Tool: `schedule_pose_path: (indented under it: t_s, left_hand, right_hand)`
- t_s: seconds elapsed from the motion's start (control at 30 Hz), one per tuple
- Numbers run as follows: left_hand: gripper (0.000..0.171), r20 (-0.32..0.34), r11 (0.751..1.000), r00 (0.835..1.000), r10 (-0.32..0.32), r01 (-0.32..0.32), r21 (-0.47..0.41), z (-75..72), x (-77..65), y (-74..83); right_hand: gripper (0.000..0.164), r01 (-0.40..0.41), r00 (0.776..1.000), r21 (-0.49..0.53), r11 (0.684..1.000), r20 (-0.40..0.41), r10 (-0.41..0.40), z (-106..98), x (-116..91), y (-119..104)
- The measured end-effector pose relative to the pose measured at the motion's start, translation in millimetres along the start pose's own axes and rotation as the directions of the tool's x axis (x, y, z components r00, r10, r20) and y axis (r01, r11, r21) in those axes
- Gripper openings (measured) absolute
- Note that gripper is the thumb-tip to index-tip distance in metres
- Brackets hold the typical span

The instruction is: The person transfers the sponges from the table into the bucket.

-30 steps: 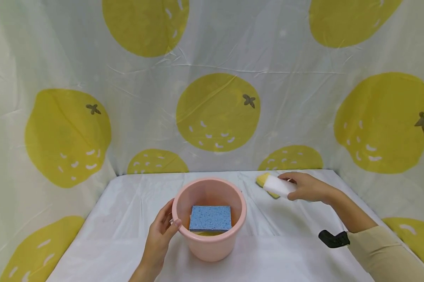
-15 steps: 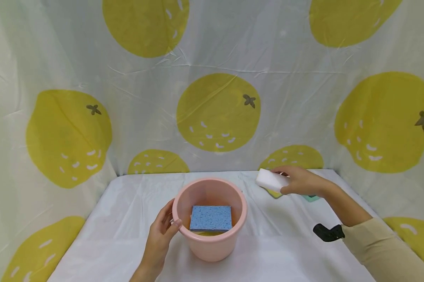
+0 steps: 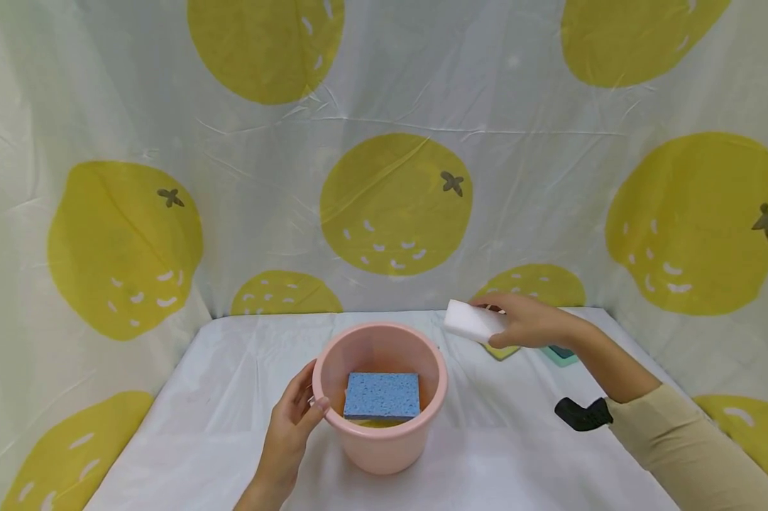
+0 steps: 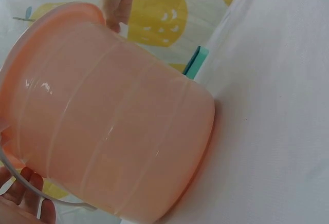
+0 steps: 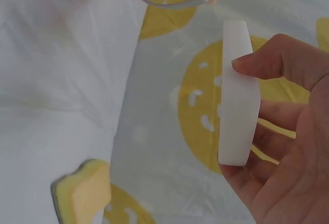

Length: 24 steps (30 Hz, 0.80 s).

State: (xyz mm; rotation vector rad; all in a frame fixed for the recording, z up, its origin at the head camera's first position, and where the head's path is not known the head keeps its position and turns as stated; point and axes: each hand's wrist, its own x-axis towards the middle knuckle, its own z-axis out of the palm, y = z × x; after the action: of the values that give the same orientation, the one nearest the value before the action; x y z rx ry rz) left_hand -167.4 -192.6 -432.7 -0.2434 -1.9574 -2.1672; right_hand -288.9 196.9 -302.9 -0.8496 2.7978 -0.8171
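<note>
My left hand grips the rim of a pink bucket, thumb over the edge and fingers outside. A blue sponge lies inside the bucket, with something yellow partly hidden beneath it. To the bucket's right and above the table, my right hand pinches a white sponge block. The right wrist view shows the thumb on one face of the white block and fingers behind it. Below that hand, a yellow scouring sponge lies on the table, partly covered by the hand.
A teal sponge lies farther right, partly behind the right wrist. The bucket's grey handle hangs down its side. White cloth covers the table, and lemon-print curtains rise behind and on both sides.
My right hand has carried the white sponge block left and slightly up, toward the bucket, uncovering the teal sponge. My left hand and the bucket have stayed in place.
</note>
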Motion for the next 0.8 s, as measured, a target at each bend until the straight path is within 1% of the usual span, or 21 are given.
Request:
schedule_pose_path:
  t_s: [0.2, 0.37, 0.5, 0.63, 0.8]
  left_hand:
    - [0.060, 0.006, 1.000, 1.000, 0.000, 0.000, -0.001, 0.1, -0.6, 2.9]
    - [0.060, 0.003, 1.000, 1.000, -0.012, 0.012, -0.003, 0.8, -1.0, 3.7]
    - [0.060, 0.004, 1.000, 1.000, -0.013, 0.013, -0.002, 0.9, -0.8, 2.8]
    - [0.060, 0.006, 1.000, 1.000, -0.008, 0.008, -0.003, 0.8, -0.7, 2.6]
    - [0.060, 0.003, 1.000, 1.000, -0.018, 0.018, -0.004, 1.3, -0.5, 2.5]
  right_hand:
    - [0.067, 0.052, 0.999, -0.037, 0.998, -0.014, -0.053, 1.0, 3.3, -18.0]
    - [0.065, 0.109, 0.994, -0.074, 0.991, 0.007, -0.109, 3.4, 6.5, -30.2]
    - [0.064, 0.158, 0.987, -0.072, 0.985, 0.028, -0.157, 3.5, 8.7, -41.9]
    - [0.064, 0.221, 0.975, -0.084, 0.972, 0.047, -0.218, 5.5, 11.7, -54.2]
    - [0.063, 0.286, 0.956, -0.060, 0.956, 0.086, -0.281, 10.7, 16.8, -62.9]
